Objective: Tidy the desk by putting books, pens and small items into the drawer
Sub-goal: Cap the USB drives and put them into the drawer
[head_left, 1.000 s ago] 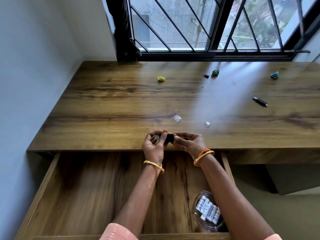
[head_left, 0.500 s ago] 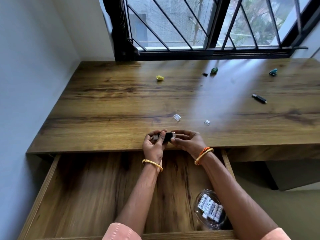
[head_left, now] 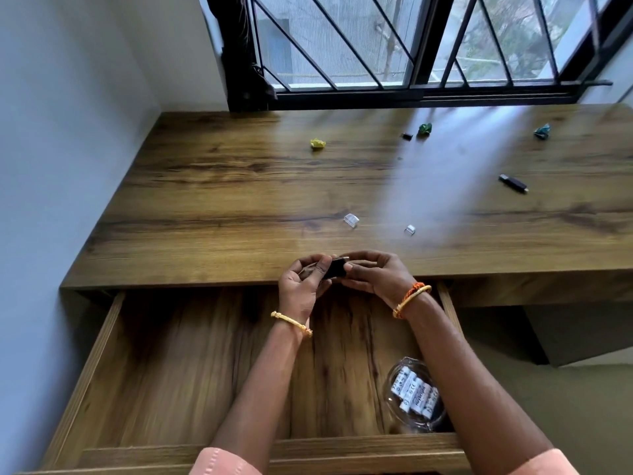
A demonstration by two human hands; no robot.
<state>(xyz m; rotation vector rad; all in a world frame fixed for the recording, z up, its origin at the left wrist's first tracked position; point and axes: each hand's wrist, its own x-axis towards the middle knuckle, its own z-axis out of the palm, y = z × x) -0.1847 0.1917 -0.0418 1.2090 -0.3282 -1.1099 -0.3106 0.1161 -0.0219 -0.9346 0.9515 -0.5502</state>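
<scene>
Left hand and right hand together pinch a small black item over the counter front edge, above the open drawer. A glass bowl of batteries sits at the drawer's 4 o'clock corner.

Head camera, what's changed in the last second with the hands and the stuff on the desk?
Hardly anything. Both hands, left hand and right hand, still hold the small black item together over the desk's front edge. The open drawer, the bowl of batteries and the desk's loose bits stayed put.
</scene>
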